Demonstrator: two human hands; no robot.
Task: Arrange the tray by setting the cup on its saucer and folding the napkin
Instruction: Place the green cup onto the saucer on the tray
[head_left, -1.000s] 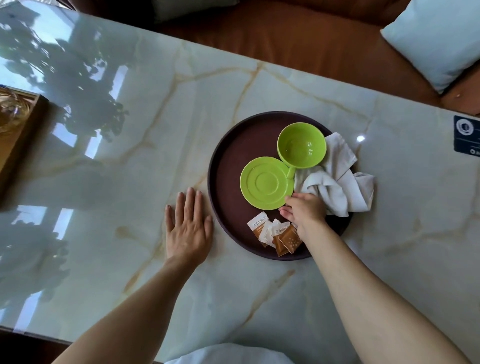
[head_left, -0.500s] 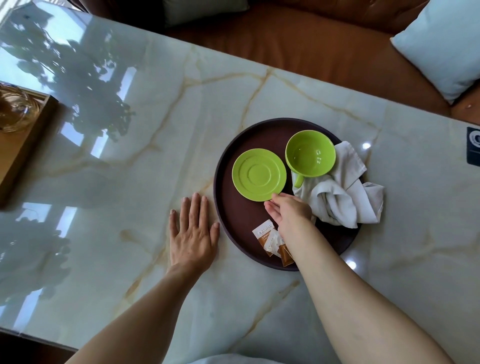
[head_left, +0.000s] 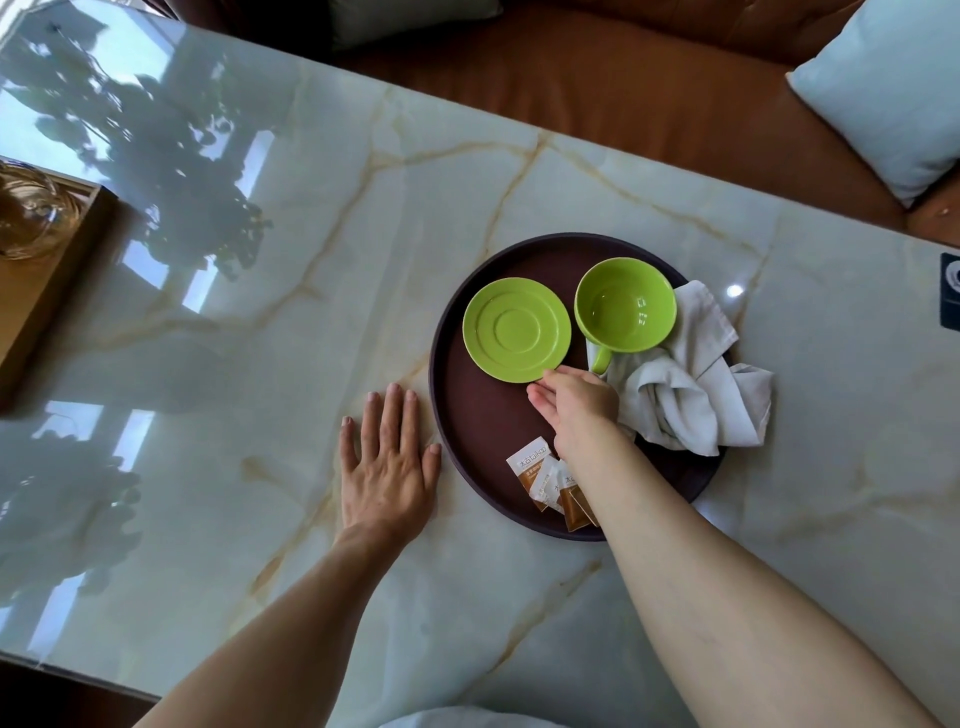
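A round dark brown tray (head_left: 441, 332) lies on the marble table. On it a lime-green saucer (head_left: 517, 330) sits at the left, with an empty lime-green cup (head_left: 626, 306) upright beside it on the right, its handle pointing toward me. A crumpled pale grey napkin (head_left: 691, 395) is bunched at the tray's right edge, partly under the cup. My right hand (head_left: 574, 402) pinches the saucer's near rim with thumb and fingertips. My left hand (head_left: 389, 467) rests flat on the table, fingers spread, just left of the tray.
Several white-and-brown sachets (head_left: 550, 483) lie at the tray's near edge, partly under my right forearm. A wooden tray with glassware (head_left: 31, 244) sits at the table's far left. A brown sofa with a pale cushion (head_left: 888, 88) runs behind the table.
The saucer has slid left across the tray with my right hand on its rim, away from the cup; the cup's handle is now uncovered. My left hand stays flat.
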